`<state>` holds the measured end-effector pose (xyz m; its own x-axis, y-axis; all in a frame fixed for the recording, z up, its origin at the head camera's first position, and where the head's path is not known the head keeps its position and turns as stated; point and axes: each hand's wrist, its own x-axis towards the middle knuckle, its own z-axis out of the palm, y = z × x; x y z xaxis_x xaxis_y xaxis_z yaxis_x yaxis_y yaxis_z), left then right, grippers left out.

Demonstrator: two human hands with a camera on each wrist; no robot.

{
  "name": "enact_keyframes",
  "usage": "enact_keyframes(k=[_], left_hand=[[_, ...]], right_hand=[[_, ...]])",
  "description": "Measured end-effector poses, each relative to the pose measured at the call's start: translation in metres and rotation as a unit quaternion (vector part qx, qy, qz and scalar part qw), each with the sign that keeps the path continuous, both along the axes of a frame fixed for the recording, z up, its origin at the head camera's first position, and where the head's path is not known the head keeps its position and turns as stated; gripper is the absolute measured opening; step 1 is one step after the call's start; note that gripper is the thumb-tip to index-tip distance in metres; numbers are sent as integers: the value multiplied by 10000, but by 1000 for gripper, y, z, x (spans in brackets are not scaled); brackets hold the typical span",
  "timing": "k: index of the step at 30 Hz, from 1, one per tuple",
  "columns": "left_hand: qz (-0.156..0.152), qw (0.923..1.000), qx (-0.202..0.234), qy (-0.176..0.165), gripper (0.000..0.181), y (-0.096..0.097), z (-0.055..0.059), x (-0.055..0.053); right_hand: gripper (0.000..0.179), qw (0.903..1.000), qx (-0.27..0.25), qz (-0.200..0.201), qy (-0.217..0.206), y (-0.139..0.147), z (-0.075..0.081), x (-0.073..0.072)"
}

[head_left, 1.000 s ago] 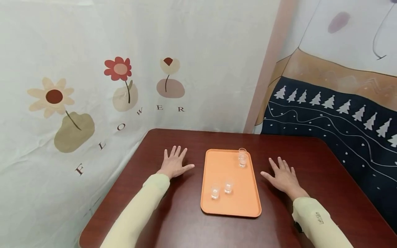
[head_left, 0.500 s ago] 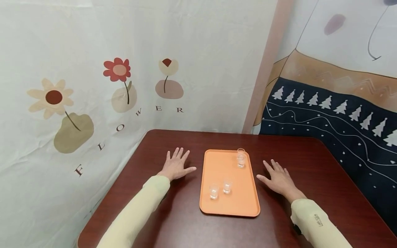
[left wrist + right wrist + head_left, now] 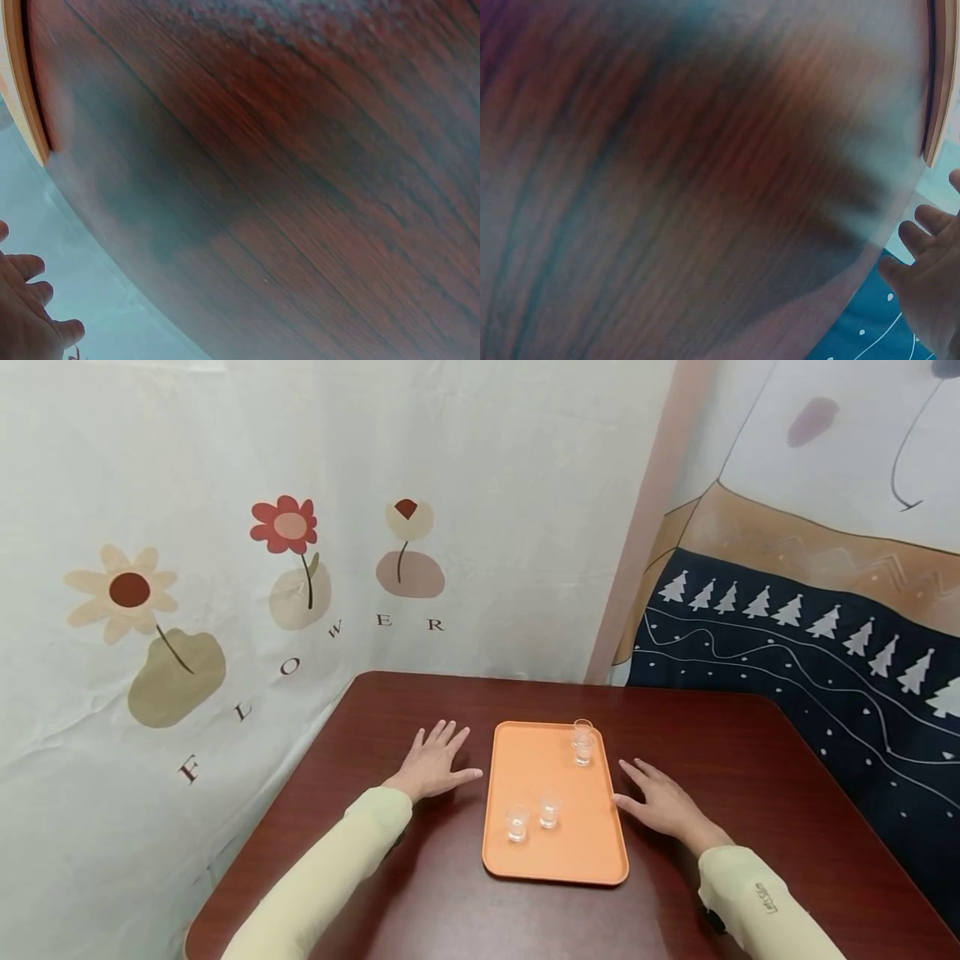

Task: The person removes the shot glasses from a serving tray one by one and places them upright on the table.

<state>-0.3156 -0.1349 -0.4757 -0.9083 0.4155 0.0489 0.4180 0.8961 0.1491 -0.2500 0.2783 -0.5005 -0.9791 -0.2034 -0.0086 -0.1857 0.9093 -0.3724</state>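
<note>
An orange rectangular tray (image 3: pixel 525 764) lies on the table between the two hands. Two small clear glasses stand on its near half, a left one (image 3: pixel 517 825) and a right one (image 3: pixel 549 812). At its far right corner are two more, a front glass (image 3: pixel 583 751) overlapping a rear glass (image 3: pixel 581 728). My left hand (image 3: pixel 433 763) is spread just left of the tray, thumb pointing toward its edge. On the other side, my right hand (image 3: pixel 663 804) has its thumb tip right at the tray's right rim. Both hands hold nothing.
The dark red wooden table (image 3: pixel 420 893) has rounded far corners. Behind it hangs a pale cloth (image 3: pixel 517 527) printed with flowers and letters. A navy cloth (image 3: pixel 750 643) with white trees hangs at the right.
Both hands have moved inward, toward the tray. The right hand came closest, its thumb reaching the tray's edge. Tray and glasses have stayed in place.
</note>
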Motion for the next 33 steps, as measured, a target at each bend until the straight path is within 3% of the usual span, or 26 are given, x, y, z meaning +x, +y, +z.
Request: enact_keyframes(k=[14,28,33], left_hand=[[-587,9968,526,-158,86,11,5,14],[-1252,9824,1191,-707,87,20,3,34],[-1362,9776,1348,-872,84,25,1,41]], right_hand=[[72,9995,-152,265,-34,-6,-1,4],[65,9990,-187,410,35,-7,-3,7],[62,9986,-179,489,60,-4,-3,10]])
